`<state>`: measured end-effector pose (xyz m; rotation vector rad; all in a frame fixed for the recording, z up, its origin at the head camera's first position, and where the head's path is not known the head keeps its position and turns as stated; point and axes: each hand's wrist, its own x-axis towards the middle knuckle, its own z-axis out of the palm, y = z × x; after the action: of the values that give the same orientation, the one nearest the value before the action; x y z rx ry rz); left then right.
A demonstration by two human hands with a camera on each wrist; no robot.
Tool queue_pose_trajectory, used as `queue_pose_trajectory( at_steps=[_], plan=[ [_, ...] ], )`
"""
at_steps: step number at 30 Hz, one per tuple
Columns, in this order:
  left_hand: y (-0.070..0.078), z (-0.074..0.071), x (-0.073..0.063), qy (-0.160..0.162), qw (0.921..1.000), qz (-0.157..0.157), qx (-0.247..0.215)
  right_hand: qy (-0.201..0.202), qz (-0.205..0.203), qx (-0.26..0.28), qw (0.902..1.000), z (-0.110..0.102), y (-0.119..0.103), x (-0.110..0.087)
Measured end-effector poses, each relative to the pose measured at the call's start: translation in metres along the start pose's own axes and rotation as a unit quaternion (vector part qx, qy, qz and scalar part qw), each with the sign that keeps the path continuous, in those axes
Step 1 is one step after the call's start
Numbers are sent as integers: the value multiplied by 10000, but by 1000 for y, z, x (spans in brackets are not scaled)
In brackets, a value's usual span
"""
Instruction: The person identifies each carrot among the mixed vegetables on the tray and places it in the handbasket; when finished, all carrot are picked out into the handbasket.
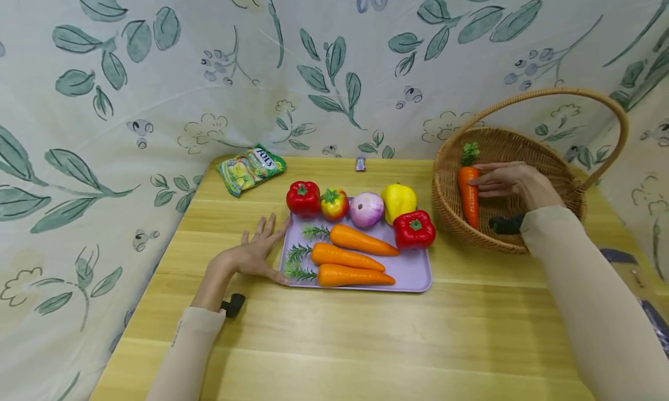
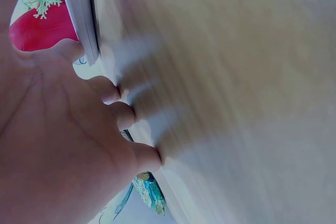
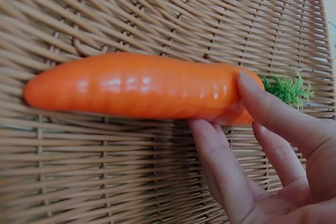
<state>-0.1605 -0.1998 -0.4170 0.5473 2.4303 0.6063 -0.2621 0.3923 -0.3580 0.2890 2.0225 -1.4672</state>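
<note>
My right hand (image 1: 514, 183) reaches into the wicker basket (image 1: 449, 215) and grips an orange toy carrot (image 3: 131, 87) near its leafy green top, thumb on one side and fingers on the other. The carrot lies along the basket's left inner side. My left hand (image 1: 252, 254) is spread at the left end of a lilac tray (image 1: 413, 282), with fingertips on the table in the left wrist view. Three carrots (image 1: 355, 275) lie across the tray. Behind them sit a red pepper (image 1: 303, 199), a red-yellow fruit (image 1: 334, 204), a purple onion (image 1: 366, 209), a yellow pepper (image 1: 399, 202) and another red pepper (image 1: 415, 229).
A green candy bag (image 1: 252, 169) lies at the table's back left, and a small purple packet (image 1: 360, 164) near the back edge. The basket's tall handle (image 1: 561, 91) arches above my right forearm. Leaf-patterned cloth (image 1: 334, 70) hangs behind the table.
</note>
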Motion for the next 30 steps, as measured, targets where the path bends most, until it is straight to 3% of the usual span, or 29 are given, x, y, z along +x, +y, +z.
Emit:
queue_pose_trajectory(
  at_steps=[3,10,17,24,30],
  plan=[
    [0,0,0,26,10000,11,-3,72,13,73,9999,1,-2,0],
    [1,0,1,43,10000,39,7,365,-212,-556,9976,2,-3,-6],
    [2,1,2,19,10000,40,-3,771,-236,-339,9962,-1,-7,-12],
    [1,1,1,27,10000,33,7,425,-605,-1247,9894,-5,-23,-22],
    [0,1,0,40,10000,51,-5,103,-699,-1806,9810,12,-31,-34]
  ],
)
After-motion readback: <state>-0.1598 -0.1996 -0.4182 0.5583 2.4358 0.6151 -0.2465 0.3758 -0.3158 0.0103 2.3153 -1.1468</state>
